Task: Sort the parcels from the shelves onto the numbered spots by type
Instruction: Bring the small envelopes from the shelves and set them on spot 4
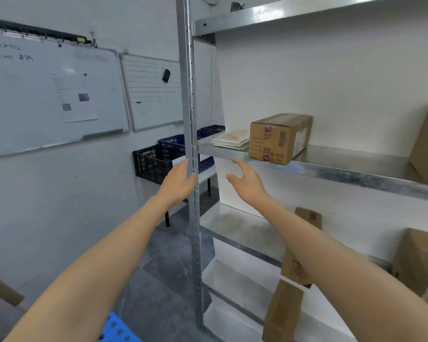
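I count five cardboard boxes [281, 138]: two on the shelf right of centre, two lower right, one at bottom centre. One stack of white mailers [232, 139], pieces too flat to count. Four shelf boards [331, 167] on the right. Two whiteboards [55, 95] upper left. Three crates [153, 164], centre.

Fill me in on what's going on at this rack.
A person is reaching both bare arms toward a metal rack. The left hand touches the upright post. The right hand is open with fingers spread, just below the front edge of the middle shelf, and holds nothing. On that shelf sit a cardboard box and, beside it, a stack of white packets, both untouched. More brown boxes wait on lower shelves.
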